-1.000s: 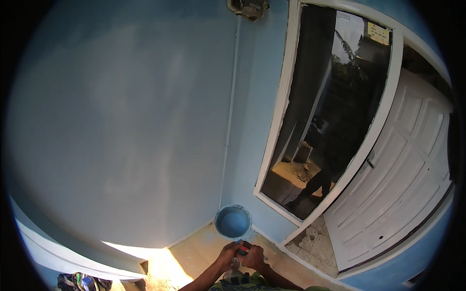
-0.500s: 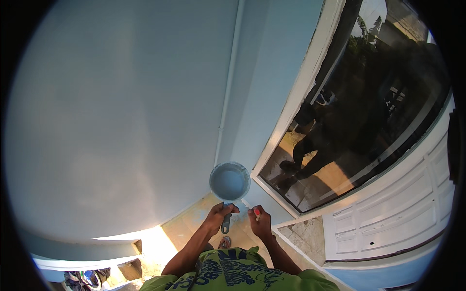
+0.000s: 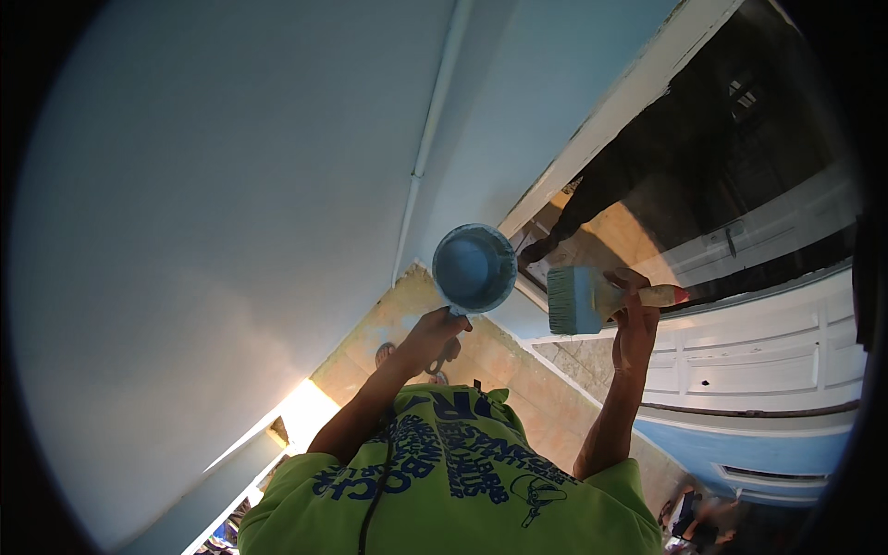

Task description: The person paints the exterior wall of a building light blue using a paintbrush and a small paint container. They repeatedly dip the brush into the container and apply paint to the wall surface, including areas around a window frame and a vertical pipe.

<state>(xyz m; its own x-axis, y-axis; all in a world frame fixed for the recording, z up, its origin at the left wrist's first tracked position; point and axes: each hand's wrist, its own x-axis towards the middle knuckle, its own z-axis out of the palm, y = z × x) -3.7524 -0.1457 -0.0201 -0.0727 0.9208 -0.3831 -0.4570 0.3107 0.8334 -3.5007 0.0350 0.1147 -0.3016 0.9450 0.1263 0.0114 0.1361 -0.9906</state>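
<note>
My left hand (image 3: 430,338) is closed on the handle of a round pot (image 3: 474,270) with blue paint in it, held out in front of my green shirt (image 3: 462,462). To its right, my right hand (image 3: 632,319) grips a wide paintbrush (image 3: 575,301) by its pale, red-tipped handle. The brush lies sideways, its bristles pointing left toward the pot, with a gap between them. The bristles look coated in blue.
Pale blue wall (image 3: 213,203) fills the left, with a pipe (image 3: 427,139) near the corner. At right are a white-framed glass pane (image 3: 712,176) and white door (image 3: 731,365). Below are floor tiles (image 3: 486,356), my feet (image 3: 387,353) and jumbled items (image 3: 694,513) at lower right.
My hands and the pot have moved higher in the view. My right hand has moved rightward and up, and the brush now shows fully, turned sideways. The view has shifted down onto my shirt.
</note>
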